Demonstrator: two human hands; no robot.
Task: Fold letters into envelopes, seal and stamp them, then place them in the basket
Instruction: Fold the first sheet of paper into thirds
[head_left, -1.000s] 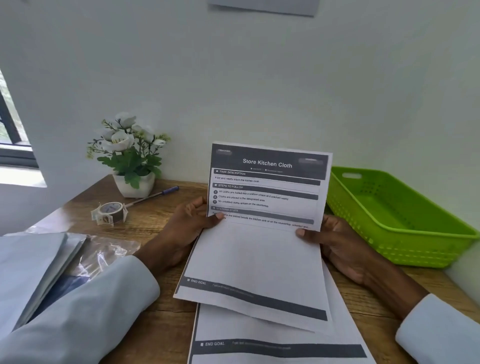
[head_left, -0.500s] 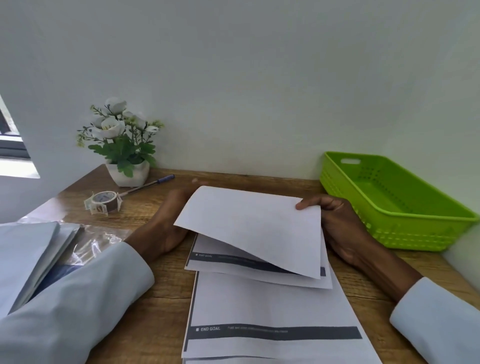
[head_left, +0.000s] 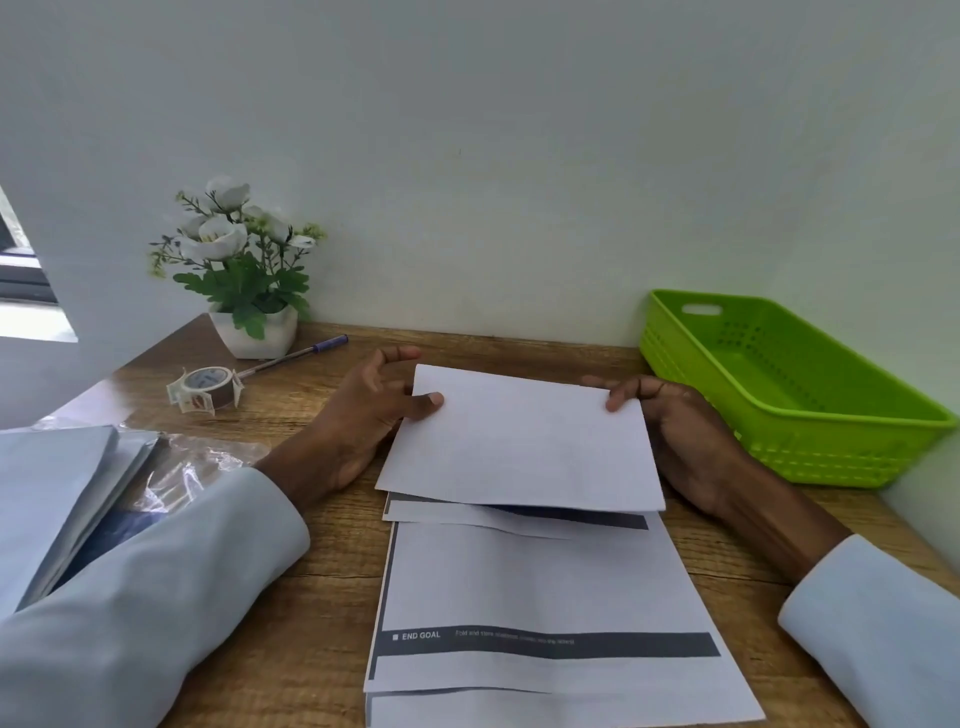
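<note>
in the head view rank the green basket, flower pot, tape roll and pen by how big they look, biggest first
1. green basket, plainly the largest
2. flower pot with its flowers
3. tape roll and pen: unsure. The pen is longer but far thinner, and its near end is hidden behind the tape.

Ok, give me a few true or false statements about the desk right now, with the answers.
1. Both hands hold the folded letter. True: left hand and right hand pinch its far corners.
2. The green basket holds envelopes. False: nothing shows inside it.
3. A pen lies beside the flower pot. True.
4. The tape roll sits on the stack of letters. False: it sits on the table, left of the hands.
</note>
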